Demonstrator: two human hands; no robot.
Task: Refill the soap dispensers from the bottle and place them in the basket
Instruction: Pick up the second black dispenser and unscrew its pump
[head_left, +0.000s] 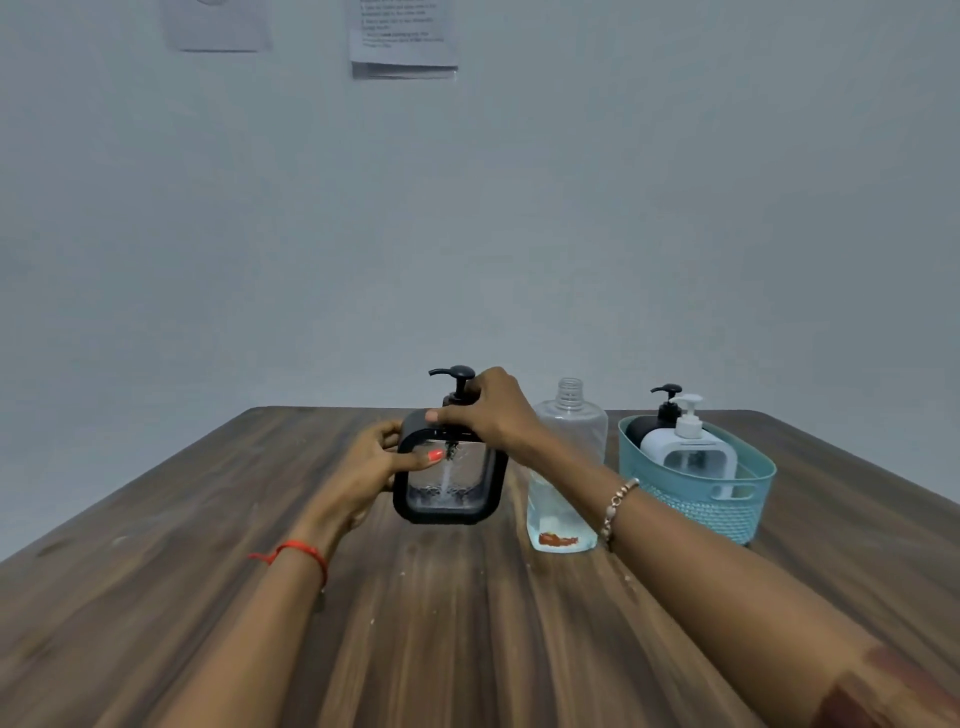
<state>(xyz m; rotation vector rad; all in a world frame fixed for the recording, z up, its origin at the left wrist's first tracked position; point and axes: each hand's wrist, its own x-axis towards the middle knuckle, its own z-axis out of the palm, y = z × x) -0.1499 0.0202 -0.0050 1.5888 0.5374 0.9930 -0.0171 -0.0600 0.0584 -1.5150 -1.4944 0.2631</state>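
Observation:
A black-framed clear soap dispenser stands on the wooden table at the middle. My left hand grips its left side, thumb across the front. My right hand grips the collar of its black pump at the top. To the right stands the uncapped clear refill bottle with a little liquid at the bottom, partly behind my right forearm. Further right, a teal basket holds a white dispenser and a black dispenser behind it.
A plain pale wall rises right behind the table's far edge, with two paper sheets pinned high up. The table's right edge runs close past the basket.

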